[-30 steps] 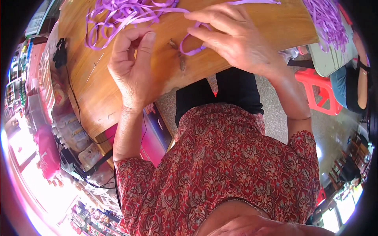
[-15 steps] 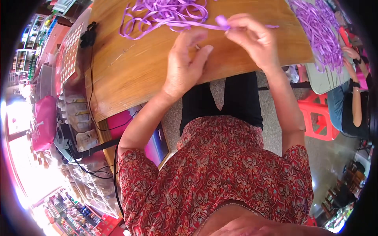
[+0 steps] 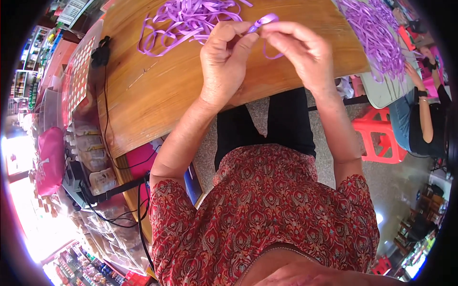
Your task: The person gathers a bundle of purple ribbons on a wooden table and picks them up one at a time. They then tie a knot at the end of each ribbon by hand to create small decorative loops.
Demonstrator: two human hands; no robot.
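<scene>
Purple ribbon (image 3: 266, 19) forms a small loop above the wooden table (image 3: 167, 100). My left hand (image 3: 224, 62) pinches it between thumb and fingers, just below the loop. Close beside it on the right, my right hand (image 3: 306, 55) has its thumb and fingertips pressed together at the ribbon. A thin curve of ribbon hangs under these fingertips. Exactly how the strands cross between the fingers is too small to make out. Beyond my left hand lies a tangled heap of purple ribbon (image 3: 191, 23) on the tabletop.
More purple ribbon (image 3: 379, 45) hangs over a pale table (image 3: 381, 95) at the right, where another person's hand (image 3: 414, 76) reaches in. A red plastic stool (image 3: 381, 138) stands below. A black cable (image 3: 106, 86) runs along my table's left edge, near packets (image 3: 95, 157).
My left hand has moved up and right to grip the ribbon. The ribbon between my hands now shows a loop pointing up. The view has shifted slightly.
</scene>
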